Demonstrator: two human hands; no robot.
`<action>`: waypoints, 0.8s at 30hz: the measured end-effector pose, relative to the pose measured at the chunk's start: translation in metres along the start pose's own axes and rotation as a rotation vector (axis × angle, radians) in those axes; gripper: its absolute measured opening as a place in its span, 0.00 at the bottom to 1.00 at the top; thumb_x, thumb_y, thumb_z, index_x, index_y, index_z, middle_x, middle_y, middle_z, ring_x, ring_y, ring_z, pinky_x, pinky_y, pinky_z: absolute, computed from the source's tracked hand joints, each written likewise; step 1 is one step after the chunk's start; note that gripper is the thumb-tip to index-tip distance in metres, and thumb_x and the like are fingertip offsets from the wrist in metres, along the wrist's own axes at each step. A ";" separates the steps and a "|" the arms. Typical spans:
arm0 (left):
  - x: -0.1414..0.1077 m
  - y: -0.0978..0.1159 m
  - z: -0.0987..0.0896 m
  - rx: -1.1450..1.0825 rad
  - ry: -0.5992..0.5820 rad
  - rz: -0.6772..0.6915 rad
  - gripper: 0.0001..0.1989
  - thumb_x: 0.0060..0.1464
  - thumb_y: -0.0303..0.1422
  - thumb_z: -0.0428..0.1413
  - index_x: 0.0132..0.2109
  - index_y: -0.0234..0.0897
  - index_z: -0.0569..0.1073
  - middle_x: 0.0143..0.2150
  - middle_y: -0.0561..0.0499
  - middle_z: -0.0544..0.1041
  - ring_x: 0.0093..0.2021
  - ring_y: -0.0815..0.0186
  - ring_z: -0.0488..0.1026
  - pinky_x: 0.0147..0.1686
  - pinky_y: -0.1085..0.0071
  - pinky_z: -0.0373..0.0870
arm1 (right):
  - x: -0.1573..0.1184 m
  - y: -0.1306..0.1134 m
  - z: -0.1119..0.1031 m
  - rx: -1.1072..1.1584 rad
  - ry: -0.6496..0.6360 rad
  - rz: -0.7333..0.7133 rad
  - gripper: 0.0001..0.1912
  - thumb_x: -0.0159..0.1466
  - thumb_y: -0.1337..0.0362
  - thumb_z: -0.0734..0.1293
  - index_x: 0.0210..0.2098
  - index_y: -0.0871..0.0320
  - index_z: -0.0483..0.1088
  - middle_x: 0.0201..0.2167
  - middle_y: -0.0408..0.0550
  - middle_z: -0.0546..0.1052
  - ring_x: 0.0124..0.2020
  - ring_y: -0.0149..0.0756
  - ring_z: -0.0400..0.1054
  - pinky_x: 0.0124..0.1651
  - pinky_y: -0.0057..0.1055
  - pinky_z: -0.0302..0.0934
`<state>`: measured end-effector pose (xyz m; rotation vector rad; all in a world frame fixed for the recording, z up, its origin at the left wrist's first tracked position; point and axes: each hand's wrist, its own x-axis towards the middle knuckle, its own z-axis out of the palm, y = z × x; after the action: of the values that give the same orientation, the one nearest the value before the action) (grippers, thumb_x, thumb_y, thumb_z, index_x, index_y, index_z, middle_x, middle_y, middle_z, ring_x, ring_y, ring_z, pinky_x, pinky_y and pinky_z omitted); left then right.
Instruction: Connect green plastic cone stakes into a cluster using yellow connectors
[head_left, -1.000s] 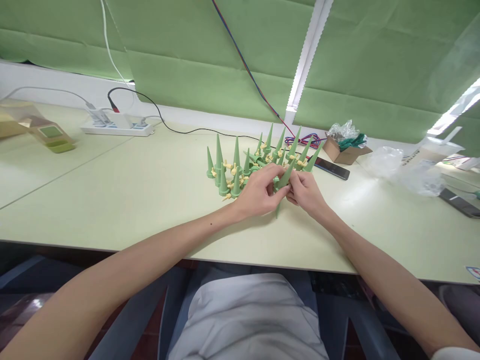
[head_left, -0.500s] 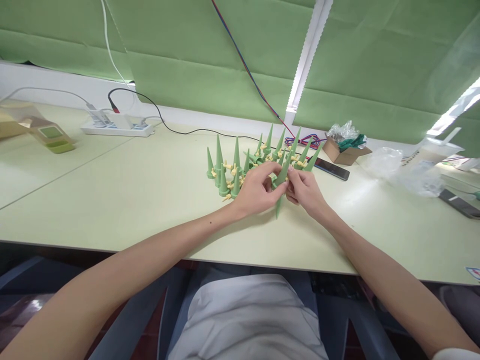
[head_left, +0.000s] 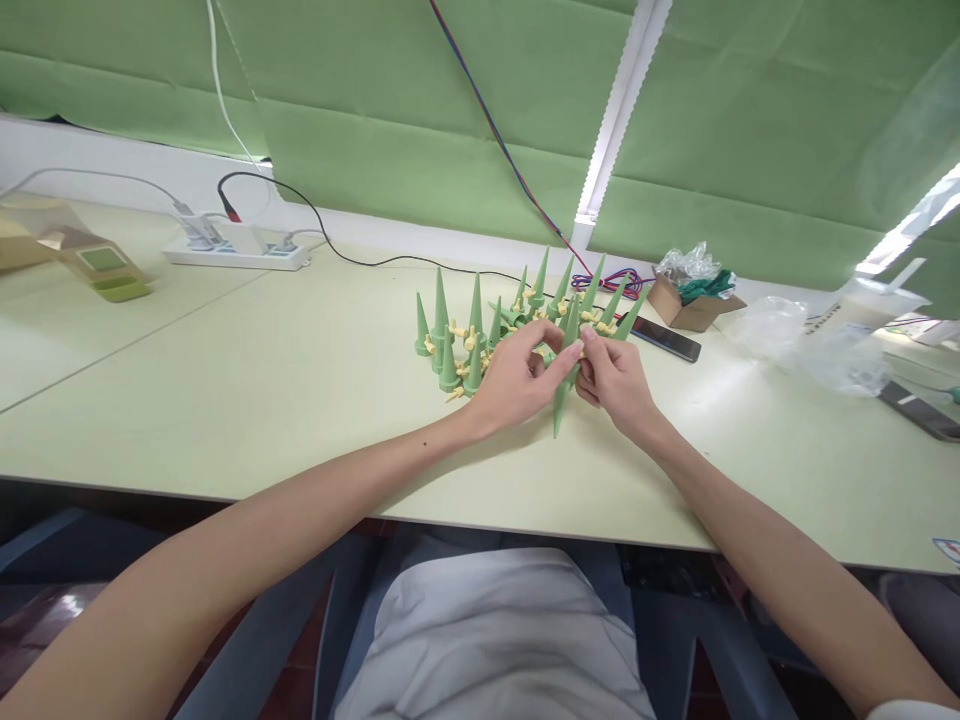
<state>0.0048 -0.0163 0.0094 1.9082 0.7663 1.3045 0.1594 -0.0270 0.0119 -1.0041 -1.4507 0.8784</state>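
My left hand (head_left: 521,372) is curled round a pale green cone (head_left: 571,324), its thumb lying across the cone's side. Pressed close on the right, my right hand (head_left: 616,380) pinches at that cone; what sits between its fingertips is too small and covered to name. Below the fingers another green spike (head_left: 561,408) points down toward the table's front edge. Upright green cones stand in a group behind and left of my hands, such as one tall cone (head_left: 440,305). Small yellow pieces (head_left: 470,340) lie or stick among them.
A phone (head_left: 664,338) and a small cardboard box (head_left: 694,305) lie right of the cones. Farther right are a clear plastic bag (head_left: 836,355), a cup (head_left: 870,300) and another phone (head_left: 919,408). A power strip (head_left: 236,255) sits back left, its black cable running behind the cones.
The held cone has tilted more upright, and my left thumb has come across it. My right fingertips have shifted slightly. The standing cones look unchanged.
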 end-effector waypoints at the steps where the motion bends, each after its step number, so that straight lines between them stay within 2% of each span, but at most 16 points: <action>1: 0.000 0.001 0.000 -0.015 -0.006 -0.020 0.17 0.62 0.47 0.58 0.38 0.38 0.66 0.33 0.54 0.73 0.19 0.77 0.59 0.19 0.73 0.56 | 0.000 0.000 0.000 -0.003 0.002 -0.002 0.36 0.60 0.30 0.64 0.17 0.53 0.53 0.12 0.35 0.51 0.12 0.24 0.46 0.13 0.28 0.44; 9: 0.000 0.000 -0.001 -0.092 -0.018 -0.113 0.21 0.63 0.53 0.54 0.36 0.38 0.67 0.33 0.54 0.70 0.22 0.75 0.64 0.21 0.73 0.61 | -0.002 0.003 0.000 -0.011 0.009 -0.029 0.35 0.61 0.32 0.65 0.17 0.54 0.54 0.12 0.36 0.54 0.12 0.24 0.48 0.14 0.28 0.45; 17: -0.002 -0.005 0.003 -0.065 -0.049 -0.121 0.27 0.67 0.56 0.45 0.31 0.39 0.63 0.22 0.55 0.65 0.23 0.70 0.65 0.21 0.72 0.62 | -0.003 0.011 -0.004 -0.269 0.002 -0.120 0.33 0.68 0.36 0.60 0.19 0.53 0.54 0.12 0.38 0.56 0.15 0.28 0.53 0.18 0.30 0.48; 21: -0.003 -0.012 0.004 -0.121 -0.105 -0.141 0.30 0.68 0.57 0.43 0.26 0.39 0.63 0.17 0.54 0.64 0.20 0.69 0.66 0.21 0.70 0.64 | -0.006 0.007 -0.003 -0.364 -0.020 -0.171 0.33 0.70 0.38 0.58 0.19 0.54 0.55 0.12 0.40 0.59 0.16 0.29 0.55 0.20 0.30 0.50; 24: -0.004 -0.011 0.004 -0.174 -0.148 -0.169 0.32 0.68 0.58 0.41 0.25 0.38 0.65 0.17 0.54 0.65 0.18 0.70 0.66 0.21 0.70 0.65 | -0.008 0.002 -0.002 -0.415 -0.045 -0.192 0.33 0.71 0.38 0.57 0.19 0.54 0.57 0.12 0.42 0.62 0.18 0.31 0.59 0.23 0.30 0.53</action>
<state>0.0062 -0.0137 -0.0029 1.7400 0.6987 1.0770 0.1621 -0.0337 0.0075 -1.1274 -1.7780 0.4712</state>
